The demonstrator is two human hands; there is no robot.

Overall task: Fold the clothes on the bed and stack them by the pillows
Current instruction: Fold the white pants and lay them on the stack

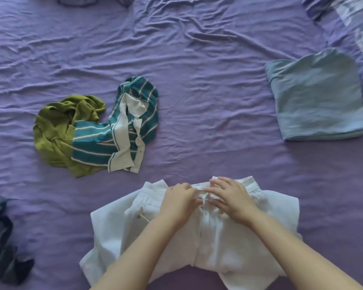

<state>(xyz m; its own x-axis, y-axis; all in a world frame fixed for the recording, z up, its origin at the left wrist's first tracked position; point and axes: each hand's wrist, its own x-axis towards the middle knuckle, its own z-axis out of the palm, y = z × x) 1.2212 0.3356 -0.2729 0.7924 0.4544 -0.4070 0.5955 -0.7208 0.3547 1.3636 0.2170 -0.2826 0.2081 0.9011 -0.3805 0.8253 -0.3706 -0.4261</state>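
Now both grips, left hand & right hand, pinch white shorts' waistband at lower center; waistband twd top of frame, long axis vertical.

Purple sheet all across the bed, one plain colour. At the near edge sits a white shirt, no pattern on it. Over to the left there's an olive-green top, solid, and against it a teal top with thin white stripes and a white collar and placket. On the right, a plain light-blue folded piece. Far left, a dark navy garment. Top right, a pillow in purple with pale patches.
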